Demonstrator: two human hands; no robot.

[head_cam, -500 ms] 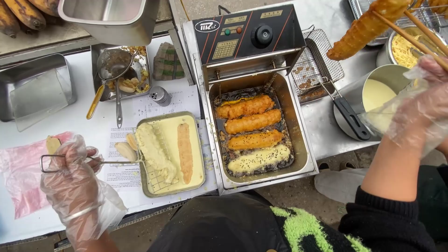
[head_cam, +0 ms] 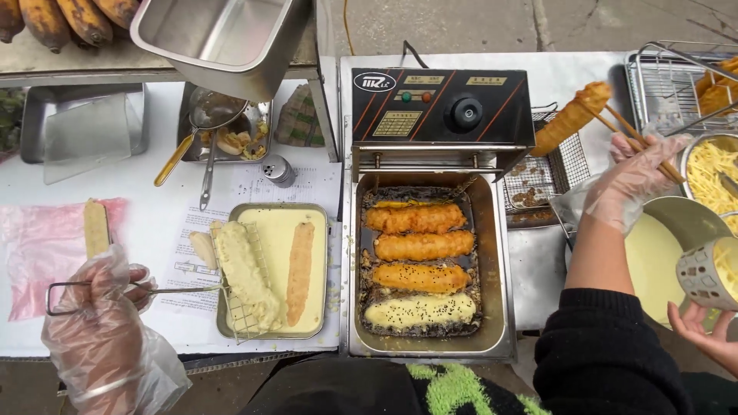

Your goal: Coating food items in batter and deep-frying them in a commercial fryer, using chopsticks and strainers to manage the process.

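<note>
My left hand (head_cam: 104,330), in a clear plastic glove, grips the wire handle of a mesh skimmer (head_cam: 238,311). On the skimmer lies a long battered piece (head_cam: 244,275), over the steel batter tray (head_cam: 319,265). A second coated strip (head_cam: 300,269) rests in that batter. My right hand (head_cam: 634,180), also gloved, holds chopsticks (head_cam: 626,134) clamped on a golden fried piece (head_cam: 573,117) above a mesh basket (head_cam: 546,180). The electric fryer (head_cam: 492,253) between them holds three browned pieces and one pale, seeded piece (head_cam: 419,311).
A bare hand (head_cam: 703,330) at the lower right holds a perforated white cup (head_cam: 699,273) by a pot of batter (head_cam: 653,261). A pink plastic bag (head_cam: 38,246), a ladle (head_cam: 211,115), a shaker (head_cam: 278,170), steel pans and bananas (head_cam: 69,19) lie to the left.
My right hand has brought the chopsticks and the fried piece left and down, from the top right corner to above the mesh basket. My left hand holds the skimmer much as before.
</note>
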